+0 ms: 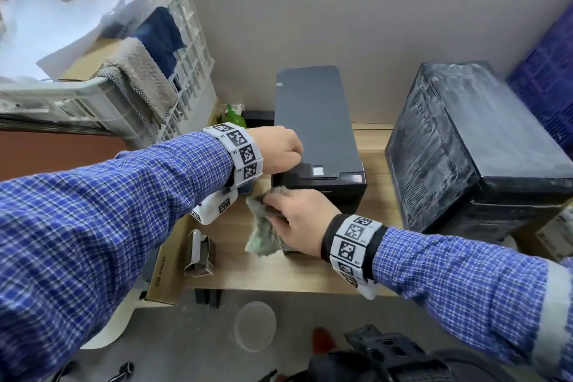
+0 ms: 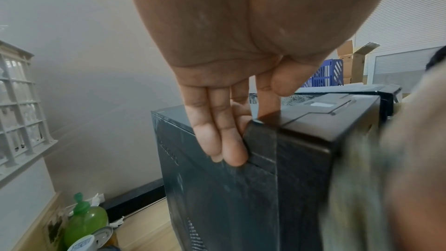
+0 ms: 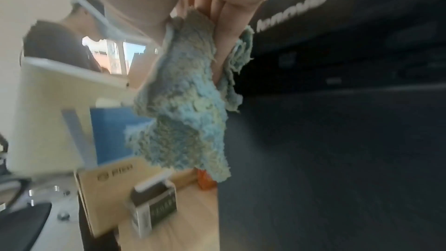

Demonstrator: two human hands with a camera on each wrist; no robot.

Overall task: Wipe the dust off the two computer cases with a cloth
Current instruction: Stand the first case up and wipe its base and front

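Note:
A slim black computer case (image 1: 313, 121) stands upright on the wooden table (image 1: 279, 273); a larger case (image 1: 465, 139), grey with dust, sits to its right. My left hand (image 1: 279, 149) grips the slim case's top front left corner. In the left wrist view its fingers (image 2: 226, 140) lie down the side panel of the case (image 2: 241, 198). My right hand (image 1: 294, 223) holds a fuzzy blue-green cloth (image 1: 263, 232) against the slim case's front face. From the right wrist, the cloth (image 3: 183, 102) hangs from the hand (image 3: 217, 26) beside the dark front panel (image 3: 337, 121).
A white crate (image 1: 102, 96) with papers and cloths stands at the left. A green bottle (image 1: 234, 116) sits behind the slim case. A cardboard box (image 1: 164, 273) and a small carton (image 1: 200, 254) lie at the table's left edge. A blue crate (image 1: 545, 84) is far right.

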